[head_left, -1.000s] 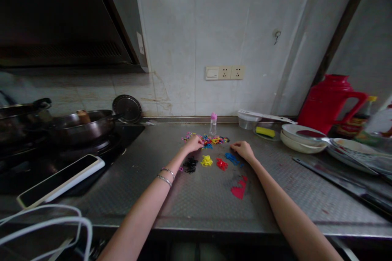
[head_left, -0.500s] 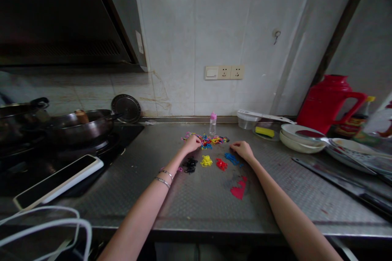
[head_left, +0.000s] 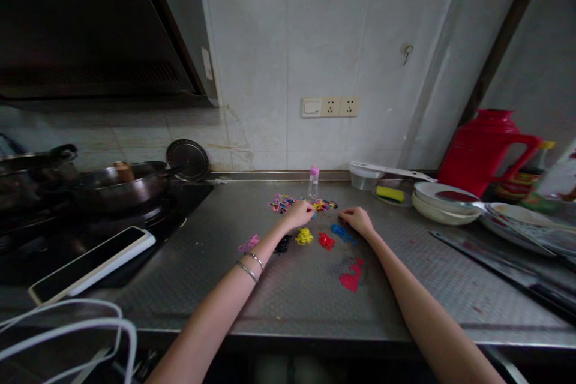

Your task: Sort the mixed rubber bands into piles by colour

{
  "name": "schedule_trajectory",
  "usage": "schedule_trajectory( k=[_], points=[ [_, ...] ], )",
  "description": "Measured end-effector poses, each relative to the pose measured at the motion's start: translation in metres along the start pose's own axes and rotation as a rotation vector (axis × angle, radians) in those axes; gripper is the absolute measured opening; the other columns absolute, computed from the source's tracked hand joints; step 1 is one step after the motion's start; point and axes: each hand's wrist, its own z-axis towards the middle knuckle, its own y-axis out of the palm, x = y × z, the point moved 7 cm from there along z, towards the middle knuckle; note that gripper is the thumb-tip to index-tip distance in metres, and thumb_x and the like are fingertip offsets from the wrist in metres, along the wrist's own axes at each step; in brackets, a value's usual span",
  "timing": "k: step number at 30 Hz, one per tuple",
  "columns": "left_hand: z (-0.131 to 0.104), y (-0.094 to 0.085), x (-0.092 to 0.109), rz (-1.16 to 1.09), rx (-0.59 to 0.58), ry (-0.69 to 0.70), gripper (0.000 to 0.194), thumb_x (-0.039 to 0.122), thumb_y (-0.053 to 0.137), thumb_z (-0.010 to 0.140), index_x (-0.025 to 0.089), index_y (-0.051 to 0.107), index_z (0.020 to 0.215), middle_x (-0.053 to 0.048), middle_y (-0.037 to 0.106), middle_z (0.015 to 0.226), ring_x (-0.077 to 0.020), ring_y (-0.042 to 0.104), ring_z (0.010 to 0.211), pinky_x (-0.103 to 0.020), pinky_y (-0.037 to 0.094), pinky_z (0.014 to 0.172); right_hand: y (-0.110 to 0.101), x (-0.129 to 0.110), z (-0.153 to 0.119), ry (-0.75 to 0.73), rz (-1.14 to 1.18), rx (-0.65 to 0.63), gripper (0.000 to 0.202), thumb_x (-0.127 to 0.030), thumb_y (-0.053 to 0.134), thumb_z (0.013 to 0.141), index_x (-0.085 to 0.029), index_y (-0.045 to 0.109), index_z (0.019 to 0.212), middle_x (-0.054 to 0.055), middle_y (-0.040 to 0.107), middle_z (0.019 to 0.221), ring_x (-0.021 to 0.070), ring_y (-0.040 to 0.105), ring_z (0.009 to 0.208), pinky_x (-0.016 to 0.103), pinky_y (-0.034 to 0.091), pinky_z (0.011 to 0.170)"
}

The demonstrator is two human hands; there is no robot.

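My left hand (head_left: 300, 213) is at the front of a mixed heap of coloured bands (head_left: 279, 203), its fingers pinched on something I cannot make out. Just above the blue pile (head_left: 341, 233), my right hand (head_left: 357, 219) rests on the counter with curled fingers; what they hold, if anything, is hidden. Single-colour piles lie in a row: pink (head_left: 249, 243), black (head_left: 282, 245) partly behind my left wrist, yellow (head_left: 304, 236), red (head_left: 326, 241) and blue. A small clear bottle with a pink top (head_left: 314, 182) stands behind the heap.
Torn red piece (head_left: 351, 278) on the metal counter (head_left: 297, 312). At left, a pan (head_left: 130, 187) on the stove, a white-edged device (head_left: 94, 264) and white cables. At right, a yellow sponge (head_left: 390, 194), bowls (head_left: 443, 210), a red thermos (head_left: 477, 150) and a long dark utensil (head_left: 486, 264).
My left hand has moved right along the front of the mixed heap, uncovering the pink pile and the heap's left part. My right hand has stayed in place.
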Motion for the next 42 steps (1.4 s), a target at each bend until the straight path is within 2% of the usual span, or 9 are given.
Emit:
schedule_trajectory(
  k=[4,9,15,19,23,27,32,37,42],
  points=[
    [0.000,0.023,0.029,0.129,-0.032,0.063,0.025,0.018,0.042,0.072,0.011,0.064,0.062,-0.001,0.055,0.053,-0.0103,0.044,0.051,-0.021,0.032,0.055,-0.002,-0.003,-0.001,-0.014,-0.010,0.009,0.028,-0.038,0.051,0.068,-0.018,0.070,0.072,0.003,0.065,0.058,0.0142,0.058,0.057,0.020,0.035,0.050],
    [-0.001,0.048,0.057,0.229,-0.063,0.095,0.028,0.022,0.040,0.079,0.018,0.067,0.084,-0.006,0.066,0.081,-0.0153,0.057,0.070,-0.024,0.041,0.067,-0.003,-0.004,-0.001,-0.025,-0.015,0.018,0.028,-0.038,0.051,0.068,-0.018,0.070,0.070,0.003,0.066,0.061,0.0159,0.059,0.062,0.020,0.036,0.052],
    [0.002,0.060,0.061,0.229,-0.046,0.133,0.037,0.018,0.036,0.082,0.025,0.057,0.112,-0.007,0.063,0.105,-0.0186,0.059,0.091,-0.030,0.043,0.080,-0.004,-0.002,0.000,-0.035,-0.008,0.033,0.027,-0.034,0.052,0.068,-0.017,0.071,0.076,0.005,0.068,0.070,0.0174,0.061,0.070,0.021,0.039,0.056],
    [0.005,0.043,0.040,0.185,0.002,0.101,0.042,0.011,0.038,0.078,0.020,0.054,0.117,-0.008,0.061,0.109,-0.0168,0.057,0.097,-0.027,0.042,0.085,-0.002,-0.004,-0.001,-0.024,-0.022,0.000,0.027,-0.036,0.050,0.069,-0.018,0.070,0.071,0.003,0.066,0.061,0.0155,0.060,0.062,0.020,0.038,0.054],
    [0.003,0.006,0.000,0.078,0.112,0.032,0.039,0.009,0.039,0.076,0.016,0.059,0.109,-0.007,0.062,0.106,-0.0154,0.057,0.092,-0.025,0.042,0.083,-0.003,-0.006,-0.002,-0.011,-0.036,0.002,0.026,-0.036,0.050,0.069,-0.018,0.070,0.072,0.003,0.066,0.060,0.0146,0.059,0.060,0.020,0.037,0.053],
    [-0.005,-0.027,-0.056,-0.134,0.197,-0.205,0.035,0.004,0.040,0.071,0.010,0.064,0.096,-0.006,0.065,0.076,-0.0108,0.055,0.061,-0.020,0.043,0.058,-0.004,-0.008,-0.003,0.004,-0.032,-0.003,0.026,-0.035,0.049,0.069,-0.018,0.069,0.071,0.003,0.065,0.060,0.0143,0.059,0.059,0.020,0.036,0.051],
    [-0.033,-0.053,-0.109,-0.442,0.324,-0.449,0.034,0.005,0.040,0.071,0.009,0.060,0.098,0.001,0.054,0.055,-0.0038,0.036,0.039,-0.015,0.026,0.039,-0.004,-0.008,-0.004,0.019,-0.049,-0.012,0.026,-0.035,0.049,0.069,-0.018,0.069,0.072,0.003,0.065,0.060,0.0144,0.058,0.060,0.019,0.035,0.051],
    [-0.062,-0.069,-0.140,-0.612,0.454,-0.595,0.042,0.007,0.043,0.072,0.012,0.047,0.113,0.003,0.051,0.060,-0.0015,0.029,0.034,-0.015,0.016,0.034,-0.006,-0.010,-0.005,0.011,-0.093,0.009,0.027,-0.035,0.050,0.069,-0.019,0.070,0.076,0.004,0.067,0.067,0.0154,0.059,0.064,0.020,0.036,0.052],
    [-0.068,-0.073,-0.147,-0.710,0.496,-0.601,0.041,0.008,0.042,0.073,0.011,0.044,0.114,0.003,0.049,0.061,-0.0005,0.029,0.034,-0.016,0.014,0.034,-0.006,-0.012,-0.006,0.020,-0.109,-0.011,0.027,-0.035,0.050,0.069,-0.019,0.070,0.076,0.004,0.066,0.069,0.0151,0.058,0.064,0.020,0.036,0.053]
  ],
)
